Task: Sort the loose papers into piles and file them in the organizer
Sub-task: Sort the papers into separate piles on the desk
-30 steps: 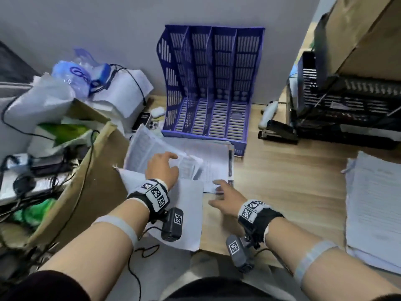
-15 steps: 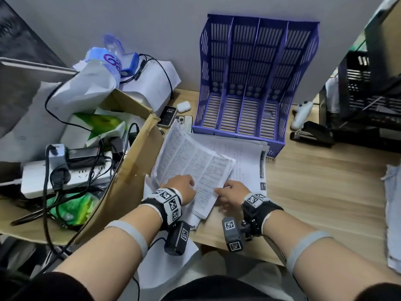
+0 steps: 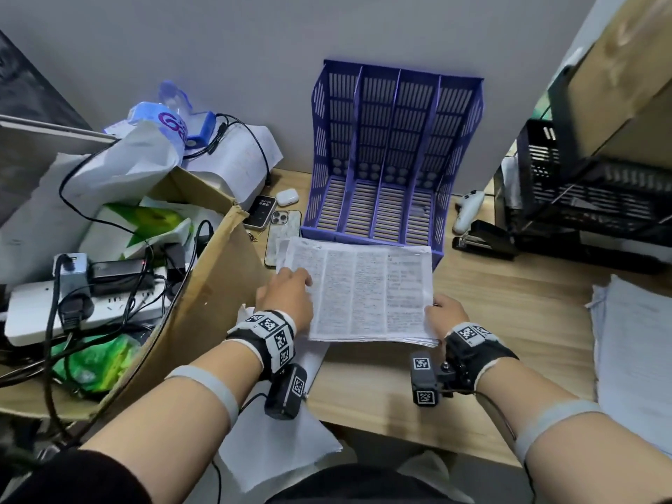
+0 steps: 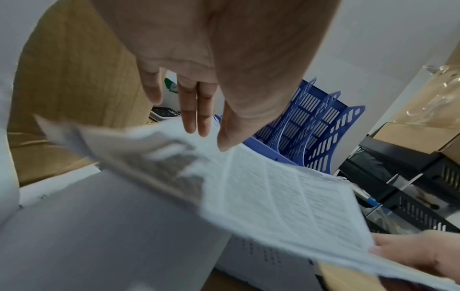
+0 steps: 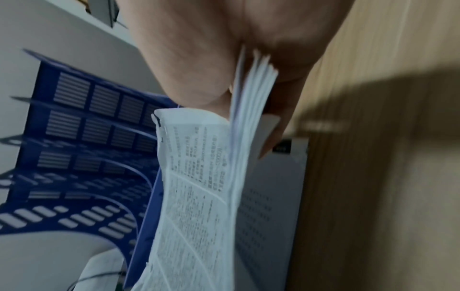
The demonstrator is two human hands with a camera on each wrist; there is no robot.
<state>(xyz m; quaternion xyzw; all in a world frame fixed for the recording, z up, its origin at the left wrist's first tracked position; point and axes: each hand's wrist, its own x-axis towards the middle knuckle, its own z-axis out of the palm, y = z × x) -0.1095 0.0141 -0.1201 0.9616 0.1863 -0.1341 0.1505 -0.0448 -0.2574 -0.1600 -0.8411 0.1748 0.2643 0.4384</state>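
Light: soft, even, fairly bright in the head view
Blur: both wrist views smeared
Shadow: dark band on bench [image 5: 388,137]
Edges: bowed

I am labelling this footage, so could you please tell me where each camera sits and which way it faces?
Head: worn on the head, looking down at the desk; both forearms, left hand, right hand.
Left wrist: under the left hand, looking along open fingers over the printed sheets.
Right wrist: under the right hand, whose grip pinches the sheets' edge.
All three share the sheets and the blue organizer.
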